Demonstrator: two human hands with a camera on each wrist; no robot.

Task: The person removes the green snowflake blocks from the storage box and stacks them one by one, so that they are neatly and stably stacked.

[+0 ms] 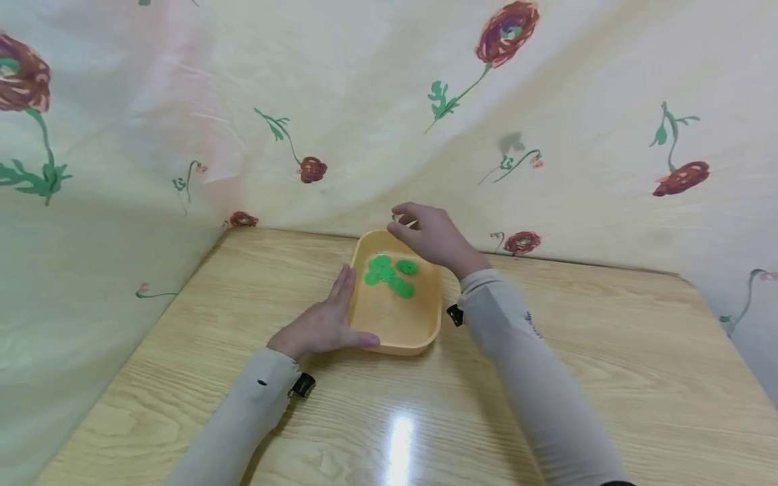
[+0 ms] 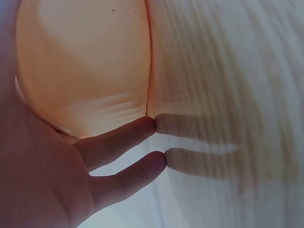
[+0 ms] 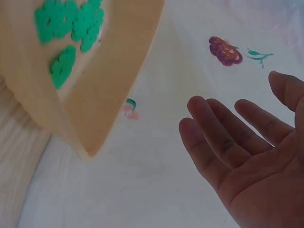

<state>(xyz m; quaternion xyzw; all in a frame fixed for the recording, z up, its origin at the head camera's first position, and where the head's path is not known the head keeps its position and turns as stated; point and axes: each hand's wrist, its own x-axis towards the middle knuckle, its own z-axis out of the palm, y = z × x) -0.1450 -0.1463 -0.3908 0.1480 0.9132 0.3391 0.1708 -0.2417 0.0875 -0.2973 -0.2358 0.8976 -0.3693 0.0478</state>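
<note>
An orange-yellow plastic tray [image 1: 398, 334] with rounded corners stands on the wooden table. Flat green discs with notched edges [image 1: 401, 287], several of them, lie inside it, mostly toward its far half; the right wrist view shows some green discs [image 3: 63, 66] too. My left hand [image 1: 322, 324] lies along the tray's left side, its fingers extended and its thumb across the near left corner. Above the far right edge of the tray hovers my right hand [image 1: 434, 236]. In the right wrist view its fingers [image 3: 221, 142] are loosely bent, holding nothing and apart from the tray.
A pale cloth [image 1: 377, 115] printed with red flowers hangs just behind the tray and along the table's left side. The wooden tabletop [image 1: 583, 344] stretches to both sides and in front. Dark wrist devices [image 1: 302, 385] sit at the cuffs.
</note>
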